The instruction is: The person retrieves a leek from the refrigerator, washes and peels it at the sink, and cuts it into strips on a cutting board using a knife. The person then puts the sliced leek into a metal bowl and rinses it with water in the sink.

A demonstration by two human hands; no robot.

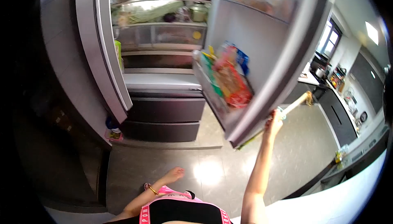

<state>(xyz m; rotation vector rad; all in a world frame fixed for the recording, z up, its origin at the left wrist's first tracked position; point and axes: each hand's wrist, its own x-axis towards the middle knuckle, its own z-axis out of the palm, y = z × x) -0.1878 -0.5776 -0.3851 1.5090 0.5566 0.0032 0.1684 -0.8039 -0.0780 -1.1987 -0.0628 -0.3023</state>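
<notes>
My right hand (275, 122) is closed around a leek (295, 104) at the outer edge of the open right fridge door (282, 74). The leek's pale stalk points up and right, ending in brownish roots. Its green end shows below the door's lower corner, and a teal band sits beside my fingers. Whether this hand also grips the door is hard to tell. My left hand (174, 175), empty with loosely bent fingers, hangs low over the floor in front of the fridge. A gold bracelet (153, 189) circles that wrist.
The left fridge door (95, 47) also stands open. Shelves hold a cabbage (153, 11) and jars (199, 11). Packets (231, 82) fill the right door's lower bin. Closed drawers (163, 111) sit below. A kitchen counter (337, 101) runs along the right. Small items (114, 131) stand at lower left.
</notes>
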